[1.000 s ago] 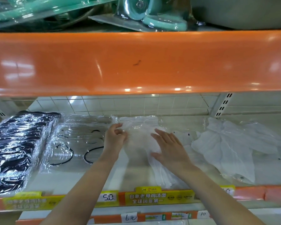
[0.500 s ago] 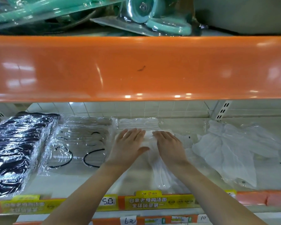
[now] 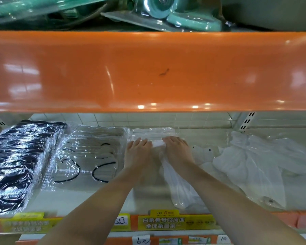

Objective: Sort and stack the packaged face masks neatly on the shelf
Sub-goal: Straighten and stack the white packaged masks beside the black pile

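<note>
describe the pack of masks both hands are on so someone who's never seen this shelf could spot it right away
Look under the wide orange shelf edge, on the pale shelf below. Black mask packs lie far left, then clear packs with black ear loops. Just right of those is the white mask pack, with the left hand and right hand on it; loose white packs lie further right.
</note>
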The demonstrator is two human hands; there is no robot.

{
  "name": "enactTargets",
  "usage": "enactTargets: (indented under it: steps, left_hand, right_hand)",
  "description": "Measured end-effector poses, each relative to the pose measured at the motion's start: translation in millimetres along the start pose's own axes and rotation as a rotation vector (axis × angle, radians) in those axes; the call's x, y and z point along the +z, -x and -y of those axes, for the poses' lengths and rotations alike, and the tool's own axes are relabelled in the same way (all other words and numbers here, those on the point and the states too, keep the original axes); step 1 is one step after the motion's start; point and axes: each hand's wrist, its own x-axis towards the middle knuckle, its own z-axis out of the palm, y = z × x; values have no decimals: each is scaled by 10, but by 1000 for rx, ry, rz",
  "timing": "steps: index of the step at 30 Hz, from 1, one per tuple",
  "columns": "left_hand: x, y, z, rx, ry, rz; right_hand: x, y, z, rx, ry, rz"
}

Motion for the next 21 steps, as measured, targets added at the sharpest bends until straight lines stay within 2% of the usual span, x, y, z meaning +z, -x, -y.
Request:
enactTargets:
  steps: [8, 13, 21]
  left_hand:
    - [94, -19, -142, -71, -58, 126]
    - [116, -34, -188, -101, -80, 178]
    - [46, 7, -160, -104, -37, 255]
  right_hand:
    - [204, 15, 47, 52, 48, 19]
    - [221, 45, 99, 76, 72, 122]
    - [181, 60, 43, 36, 36, 197]
